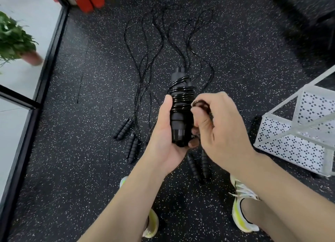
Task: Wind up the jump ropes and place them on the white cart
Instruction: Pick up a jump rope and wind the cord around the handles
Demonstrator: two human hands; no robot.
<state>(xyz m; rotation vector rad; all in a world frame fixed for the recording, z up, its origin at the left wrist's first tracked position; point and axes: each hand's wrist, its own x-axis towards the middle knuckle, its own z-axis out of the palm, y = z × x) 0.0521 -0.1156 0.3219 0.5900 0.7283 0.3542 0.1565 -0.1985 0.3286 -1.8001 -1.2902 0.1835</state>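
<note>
Three more ropes (137,89) are lying loose on the floor (72,151), waiting. The left hand (163,134) is gripping the handles (180,114) upright, probably so the coils stay tight. The right hand (215,125) is pinching the cord (200,103), curled fingers guiding it around. The white cart (297,136) is standing near, on the right.

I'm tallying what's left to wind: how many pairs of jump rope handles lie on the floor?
3: one pair left of the left hand, one just below it, one under the hands.
</note>
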